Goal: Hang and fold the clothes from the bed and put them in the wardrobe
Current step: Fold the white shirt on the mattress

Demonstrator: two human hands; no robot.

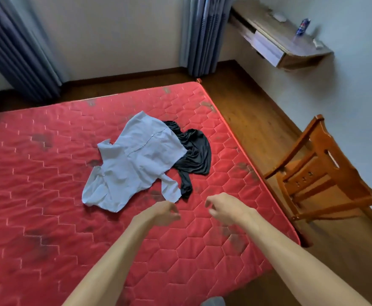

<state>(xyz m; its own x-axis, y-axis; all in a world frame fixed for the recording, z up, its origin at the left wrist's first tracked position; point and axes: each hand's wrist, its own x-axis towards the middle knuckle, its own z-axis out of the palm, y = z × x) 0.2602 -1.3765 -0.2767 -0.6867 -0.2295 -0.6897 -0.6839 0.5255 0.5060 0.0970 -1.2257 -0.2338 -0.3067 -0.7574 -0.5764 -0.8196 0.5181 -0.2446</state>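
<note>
- Red quilted mattress (48, 217) of the bed fills most of the view, bare of sheets, with dark smudges across its stitched pattern; its left and near edges are cut off by the frame.
- Nearest the camera, a small grey patch (213, 301) sits at the bottom edge, too cropped to identify.
- Both forearms reach out over the mattress from the bottom of the view.
- Left hand (165, 213) hovers above the mattress with fingers loosely curled, holding nothing.
- Right hand (222, 208) hovers just beside it, fingers also loosely curled and empty; the fingertips of both are slightly blurred.
- Just beyond the hands lies a light blue shirt (134, 162), crumpled and spread flat on the mattress, neither hand touching it.
- Black garment (196, 151) lies bunched against the shirt's right side, partly covered by it, so its shape cannot be made out.
- Wooden chair (317, 173) stands on the wooden floor (246, 111) right of the bed, close to its edge.
- Farther off, a wall-mounted wooden shelf (280, 40) carries a blue can (303, 27) and some pale items too blurred to name.
- Blue-grey curtains (202, 34) hang at the far wall, and another set (15, 51) at the left, both cut off at the top.
</note>
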